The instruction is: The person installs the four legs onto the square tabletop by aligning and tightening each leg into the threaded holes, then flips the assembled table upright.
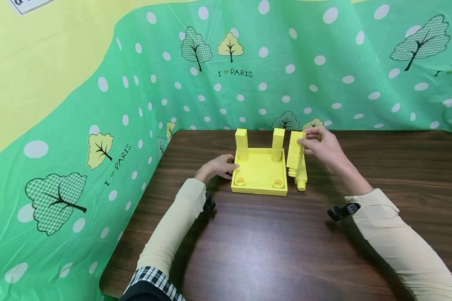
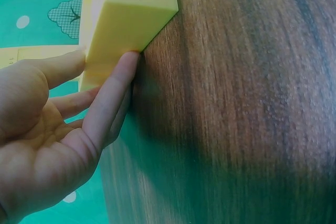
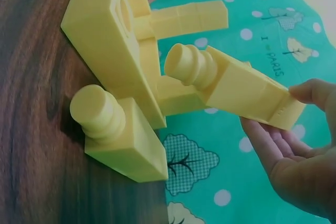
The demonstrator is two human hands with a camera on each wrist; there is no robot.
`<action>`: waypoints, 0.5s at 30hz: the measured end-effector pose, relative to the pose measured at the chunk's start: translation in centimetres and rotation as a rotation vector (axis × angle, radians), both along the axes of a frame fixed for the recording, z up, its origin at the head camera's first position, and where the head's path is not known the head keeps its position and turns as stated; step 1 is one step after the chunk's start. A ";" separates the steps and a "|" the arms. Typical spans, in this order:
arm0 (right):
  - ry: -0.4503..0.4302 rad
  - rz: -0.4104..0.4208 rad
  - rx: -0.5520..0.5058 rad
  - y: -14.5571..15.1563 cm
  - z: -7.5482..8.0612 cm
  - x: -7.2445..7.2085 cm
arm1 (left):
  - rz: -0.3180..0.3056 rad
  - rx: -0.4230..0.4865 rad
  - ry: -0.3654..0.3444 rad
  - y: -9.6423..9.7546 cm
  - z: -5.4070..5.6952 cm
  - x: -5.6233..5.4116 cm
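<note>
A yellow square plastic base (image 1: 258, 169) with a raised rim lies on the table, two block legs (image 1: 242, 142) upright in its far corners. Round sockets (image 1: 278, 183) show in its two near corners. My left hand (image 1: 220, 166) grips the base's left rim, thumb at the edge and fingers along the outer side. Held between the thumb and fingers of my right hand (image 1: 324, 146) is a loose yellow leg (image 3: 247, 87), its ridged round peg pointing away from the hand. Another loose leg (image 3: 126, 135) lies on the table beside the base's right side, partly behind the held one in the head view.
The dark wood-grain table (image 1: 256, 246) reaches back to a green dotted curtain (image 1: 218, 98) with printed trees, which also hangs along the left side. Black wrist devices (image 1: 342, 212) sit at both cuffs.
</note>
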State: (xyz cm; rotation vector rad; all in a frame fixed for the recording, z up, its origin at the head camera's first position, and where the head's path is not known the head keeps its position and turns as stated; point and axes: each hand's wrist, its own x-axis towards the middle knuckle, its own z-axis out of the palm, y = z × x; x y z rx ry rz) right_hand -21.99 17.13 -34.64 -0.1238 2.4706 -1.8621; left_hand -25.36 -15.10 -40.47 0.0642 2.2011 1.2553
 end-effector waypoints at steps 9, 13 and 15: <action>0.041 0.035 -0.059 -1.4 0.4 0.5 | 0.002 -0.001 0.001 0.0 0.0 -0.1; 0.050 0.036 -0.079 -1.9 0.3 0.5 | -0.001 -0.001 0.000 0.0 0.0 0.0; 0.056 0.041 -0.083 -2.1 0.2 0.4 | 0.000 -0.003 -0.001 0.0 0.0 0.0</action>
